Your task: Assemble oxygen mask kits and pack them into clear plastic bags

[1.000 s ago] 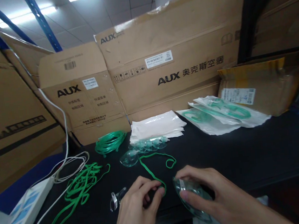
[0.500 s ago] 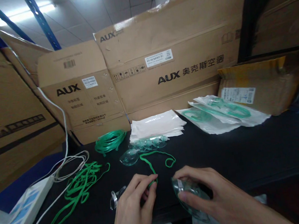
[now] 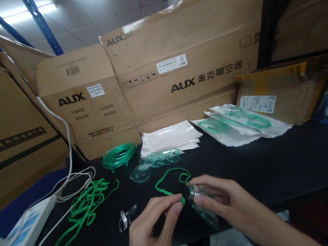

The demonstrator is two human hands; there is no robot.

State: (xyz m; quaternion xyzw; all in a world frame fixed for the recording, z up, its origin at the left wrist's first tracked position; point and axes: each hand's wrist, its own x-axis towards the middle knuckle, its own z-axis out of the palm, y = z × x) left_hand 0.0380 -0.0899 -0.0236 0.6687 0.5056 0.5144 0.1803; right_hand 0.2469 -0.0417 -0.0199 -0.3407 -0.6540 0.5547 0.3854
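Observation:
Between thumb and forefinger, my left hand pinches the end of a green elastic strap; the rest of the strap curls over the black table away from me. My right hand is closed around a clear green oxygen mask, with a small metal nose clip under the fingers. The strap end and the mask edge are close together, and a narrow gap seems to lie between them. Left of my left hand lies a small clear plastic piece. More clear masks sit in a row beyond the strap.
A tangle of green straps and a coil of green tubing lie to the left, near a white power strip and cable. White pouches and packed masks lie at the back, before cardboard boxes.
My left hand has moved right with the strap end, toward the mask. My right hand has turned the mask slightly and shifted a little left. The view has shifted slightly.

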